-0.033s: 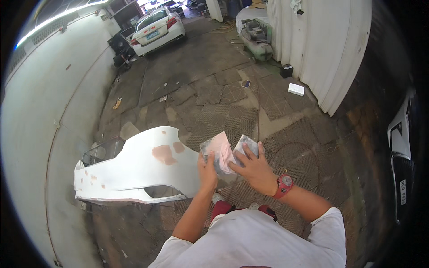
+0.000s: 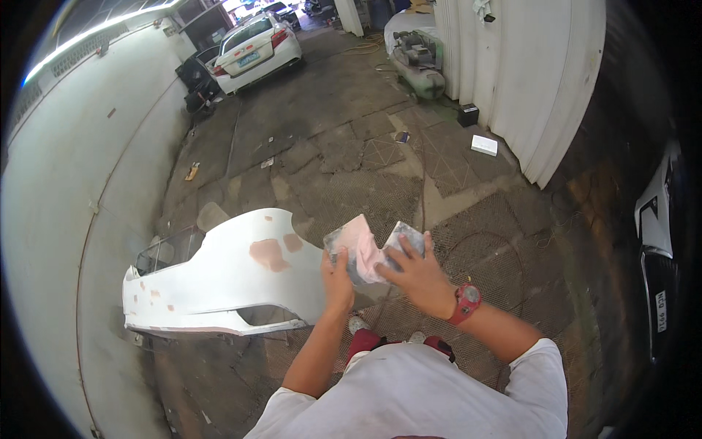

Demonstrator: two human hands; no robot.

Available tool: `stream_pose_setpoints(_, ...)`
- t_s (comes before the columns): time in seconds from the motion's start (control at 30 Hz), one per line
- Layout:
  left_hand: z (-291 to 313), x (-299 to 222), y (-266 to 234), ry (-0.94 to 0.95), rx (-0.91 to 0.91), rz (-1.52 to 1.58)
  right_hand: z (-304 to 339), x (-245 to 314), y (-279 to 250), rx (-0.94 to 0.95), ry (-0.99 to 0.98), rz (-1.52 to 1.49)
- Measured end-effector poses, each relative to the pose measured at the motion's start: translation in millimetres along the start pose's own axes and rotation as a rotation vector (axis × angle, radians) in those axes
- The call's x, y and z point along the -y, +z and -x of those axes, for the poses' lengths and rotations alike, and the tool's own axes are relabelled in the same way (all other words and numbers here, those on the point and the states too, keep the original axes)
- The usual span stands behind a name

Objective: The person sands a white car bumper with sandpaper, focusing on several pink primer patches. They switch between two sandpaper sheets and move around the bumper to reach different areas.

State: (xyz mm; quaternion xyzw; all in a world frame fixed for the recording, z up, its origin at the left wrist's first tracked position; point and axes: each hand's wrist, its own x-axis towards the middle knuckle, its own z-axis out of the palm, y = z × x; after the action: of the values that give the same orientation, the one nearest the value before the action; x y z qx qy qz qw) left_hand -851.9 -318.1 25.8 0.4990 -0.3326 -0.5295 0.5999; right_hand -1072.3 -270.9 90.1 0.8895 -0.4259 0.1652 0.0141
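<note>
Pale-pink paste (image 2: pixel 368 251) showing between left hand (image 2: pixel 338 282) and right hand (image 2: pixel 420 278); white car panel (image 2: pixel 212 271) bearing salmon patches (image 2: pixel 268 254) left of the left hand, red watch (image 2: pixel 467 295) showing behind the right, crosshatched grey-brown floor (image 2: pixel 340 190) spreading beyond both

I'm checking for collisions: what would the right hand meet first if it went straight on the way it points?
Pointing forward-left, the right hand would probably first meet the pink paste on the plate in the left hand; depth is unclear.

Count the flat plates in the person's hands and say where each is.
2: a pink-smeared plate in the left hand and a grey plate in the right hand. Each is partly covered.
</note>
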Motion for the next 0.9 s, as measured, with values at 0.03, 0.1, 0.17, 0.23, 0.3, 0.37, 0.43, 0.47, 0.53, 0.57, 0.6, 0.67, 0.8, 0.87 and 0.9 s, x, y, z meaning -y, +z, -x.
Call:
stream_pose_setpoints(0.03, 1, -4, 2, -0.03, 0.01, 0.026, -1, -5, -2, -0.029, 0.068, -0.016)
stream_pose_setpoints(0.1, 8, -12, 5, -0.09, 0.029, 0.076, -4, -17, -9, -0.088, 0.205, -0.048)
stream_pose_setpoints(0.17, 16, -1, 8, 0.012, 0.144, -0.038, -11, -8, -3, -0.137, 0.174, -0.035)
stream_pose_setpoints(0.23, 15, -2, 16, 0.092, 0.176, -0.129, -12, -2, 0, -0.136, 0.108, -0.015)
stream_pose_setpoints(0.3, 12, -16, 27, 0.15, 0.125, -0.195, -8, 0, -3, -0.083, 0.01, 0.011)
stream_pose_setpoints(0.37, 2, -4, 15, 0.191, 0.0, -0.123, -5, -2, -12, 0.064, -0.023, 0.002)
stream_pose_setpoints(0.43, -7, 6, 11, 0.136, -0.139, 0.202, -5, -7, -22, 0.203, -0.013, 0.027)
stream_pose_setpoints(0.47, -9, 7, 7, 0.135, -0.109, 0.211, -4, -5, -30, 0.115, -0.054, 0.0)
stream_pose_setpoints(0.53, -15, 3, 0, 0.132, -0.05, 0.23, -6, 2, -46, -0.061, -0.139, -0.051)
stream_pose_setpoints(0.57, -16, 1, 2, 0.05, 0.014, 0.242, -9, 6, -44, -0.121, -0.149, -0.204)
stream_pose_setpoints(0.6, -15, -2, 4, -0.032, 0.076, 0.252, -10, 12, -36, -0.182, -0.161, -0.357)
stream_pose_setpoints(0.67, -7, -12, 14, -0.157, 0.264, 0.287, -6, 12, -7, -0.323, -0.132, -0.539)
stream_pose_setpoints(0.8, 12, -16, 30, -0.213, 0.169, 0.254, 11, -39, 43, -0.098, 0.257, -0.257)
stream_pose_setpoints(0.87, 12, -7, 23, -0.262, 0.226, 0.23, 9, -51, 28, -0.08, 0.297, -0.288)
stream_pose_setpoints(0.9, 12, -5, 22, -0.29, 0.255, 0.217, 4, -45, 22, -0.145, 0.311, -0.464)
